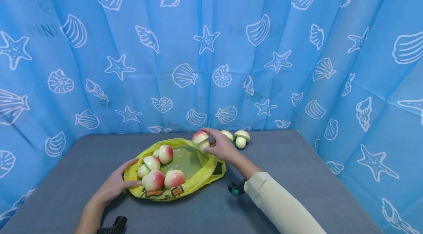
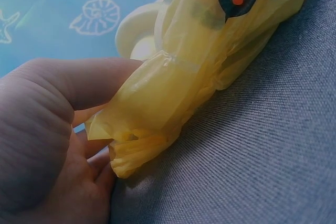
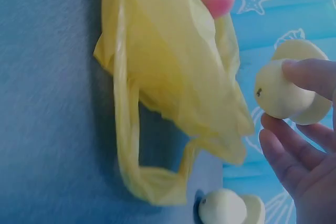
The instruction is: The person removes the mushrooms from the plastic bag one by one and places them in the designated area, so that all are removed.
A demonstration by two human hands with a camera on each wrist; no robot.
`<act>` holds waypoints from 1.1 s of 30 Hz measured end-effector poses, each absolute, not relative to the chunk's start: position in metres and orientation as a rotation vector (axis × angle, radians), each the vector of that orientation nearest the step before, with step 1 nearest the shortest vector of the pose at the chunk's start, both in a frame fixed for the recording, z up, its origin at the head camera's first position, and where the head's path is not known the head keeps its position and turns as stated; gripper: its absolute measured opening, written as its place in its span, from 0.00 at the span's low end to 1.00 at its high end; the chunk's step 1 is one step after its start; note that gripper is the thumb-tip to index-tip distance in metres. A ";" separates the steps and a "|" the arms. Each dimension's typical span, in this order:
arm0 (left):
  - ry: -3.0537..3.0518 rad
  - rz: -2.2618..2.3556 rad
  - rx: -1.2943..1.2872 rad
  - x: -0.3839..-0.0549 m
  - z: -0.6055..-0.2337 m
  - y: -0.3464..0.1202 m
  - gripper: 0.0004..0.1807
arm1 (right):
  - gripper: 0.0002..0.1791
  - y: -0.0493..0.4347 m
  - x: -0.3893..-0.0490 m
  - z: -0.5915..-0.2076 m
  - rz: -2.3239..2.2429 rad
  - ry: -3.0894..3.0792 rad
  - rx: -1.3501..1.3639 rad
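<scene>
A toy mushroom (image 1: 200,139) with a pink-and-cream cap is pinched between the thumb and fingers of my right hand (image 1: 223,146). It is at the right end of an open yellow plastic bag (image 1: 198,179); its pale stem (image 3: 281,90) shows in the right wrist view. Several more toy mushrooms (image 1: 175,179) lie inside the bag, toward its left half. My left hand (image 1: 115,182) grips the bag's left end, thumb at the near rim and fingers at the far rim. In the left wrist view the bunched yellow plastic (image 2: 152,108) sits between thumb and fingers.
Two toy mushrooms stand on the grey table (image 1: 281,190) near its back edge, one (image 1: 242,138) in full view and another (image 1: 227,135) partly behind my right hand. A bag handle loop (image 3: 157,184) trails on the right. A blue shell-patterned curtain (image 1: 205,61) hangs behind.
</scene>
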State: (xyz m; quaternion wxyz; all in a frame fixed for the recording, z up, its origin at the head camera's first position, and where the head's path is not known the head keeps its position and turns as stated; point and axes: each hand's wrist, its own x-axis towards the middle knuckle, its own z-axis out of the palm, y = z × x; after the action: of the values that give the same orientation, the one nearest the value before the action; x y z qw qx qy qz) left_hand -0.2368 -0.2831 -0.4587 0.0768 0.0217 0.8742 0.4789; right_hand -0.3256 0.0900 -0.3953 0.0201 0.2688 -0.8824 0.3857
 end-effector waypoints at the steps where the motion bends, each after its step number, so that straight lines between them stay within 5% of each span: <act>1: 2.621 1.433 0.064 -0.237 -0.458 -0.283 0.52 | 0.40 0.093 -0.325 -0.396 1.212 -2.716 0.833; 33: 2.604 1.438 0.063 -0.238 -0.461 -0.285 0.51 | 0.40 0.185 -0.314 -0.420 1.351 -2.287 0.391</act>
State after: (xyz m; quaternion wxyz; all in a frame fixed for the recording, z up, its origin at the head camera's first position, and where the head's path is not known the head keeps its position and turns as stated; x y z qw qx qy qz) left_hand -0.2377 -0.2847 -0.4606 0.0829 0.0209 0.8722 0.4816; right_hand -0.3137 0.1846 -0.4205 0.2264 0.1419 -0.8297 0.4901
